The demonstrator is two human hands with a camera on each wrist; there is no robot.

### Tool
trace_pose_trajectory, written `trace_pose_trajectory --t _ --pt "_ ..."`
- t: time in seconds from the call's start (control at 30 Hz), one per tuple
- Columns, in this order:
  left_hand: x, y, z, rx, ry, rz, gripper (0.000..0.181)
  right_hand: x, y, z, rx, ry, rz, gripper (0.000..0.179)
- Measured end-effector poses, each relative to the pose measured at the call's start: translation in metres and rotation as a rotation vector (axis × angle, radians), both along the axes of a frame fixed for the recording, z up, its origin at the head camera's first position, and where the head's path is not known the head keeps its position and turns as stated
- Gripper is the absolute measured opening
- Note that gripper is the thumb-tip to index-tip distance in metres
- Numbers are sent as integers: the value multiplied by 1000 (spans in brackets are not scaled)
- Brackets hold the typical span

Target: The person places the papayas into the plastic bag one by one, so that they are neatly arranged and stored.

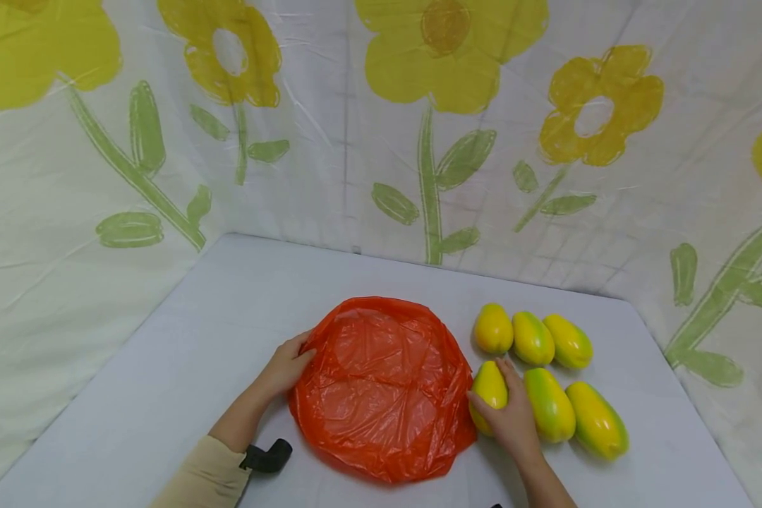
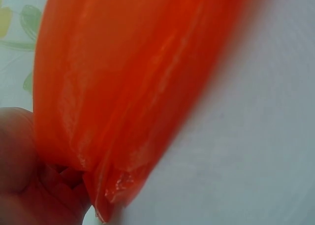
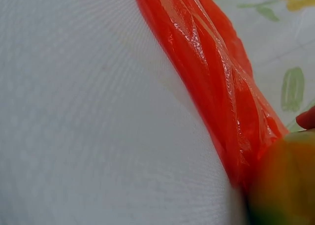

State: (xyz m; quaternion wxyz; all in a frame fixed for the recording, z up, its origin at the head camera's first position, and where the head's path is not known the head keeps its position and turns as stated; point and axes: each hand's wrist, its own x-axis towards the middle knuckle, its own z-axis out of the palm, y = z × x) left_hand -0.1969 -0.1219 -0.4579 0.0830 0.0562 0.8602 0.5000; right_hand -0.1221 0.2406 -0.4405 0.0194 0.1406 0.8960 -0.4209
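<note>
A red plastic bag (image 1: 381,388) lies spread in a round shape on the table, its rim raised around the middle. At its left side my left hand (image 1: 290,363) grips the rim, thumb on the near face and fingers partly hidden by the film. In the left wrist view the bag (image 2: 113,87) bunches beside the palm. My right hand (image 1: 511,416) holds a yellow papaya (image 1: 490,388) between thumb and fingers, close against the bag's right edge. The right wrist view has this papaya (image 3: 288,180) at its lower right corner, overlapping the red film.
Two yellow-green papayas (image 1: 549,406) (image 1: 597,421) lie right of my right hand. Behind them is a row of three more papayas (image 1: 493,329). A white cloth covers the table (image 1: 228,296), and a curtain with printed flowers (image 1: 317,176) hangs behind it.
</note>
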Motion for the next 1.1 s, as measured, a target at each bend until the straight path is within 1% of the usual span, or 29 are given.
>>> trace_pose_trajectory --t 0.17,0.33,0.47,0.57,0.7,0.9,1.1 --pt "-1 0 -1 12 0 -1 46 0 0 -1 -18 12 -9 89" --pt "-1 0 -1 17 6 3 45 1 -2 0 -41 46 -4 85" --pt "-1 0 -2 25 5 8 45 0 -3 -1 -30 75 6 82" --pt "-1 1 -3 31 1 14 44 0 -4 0 -7 80 13 82" --pt "0 1 -3 33 -4 20 45 0 -4 5 -1 90 13 82" --pt "1 1 -2 31 -10 26 45 0 -6 16 -11 104 7 81" --pt "0 1 -2 36 -15 25 44 -7 -12 28 -35 135 -13 76"
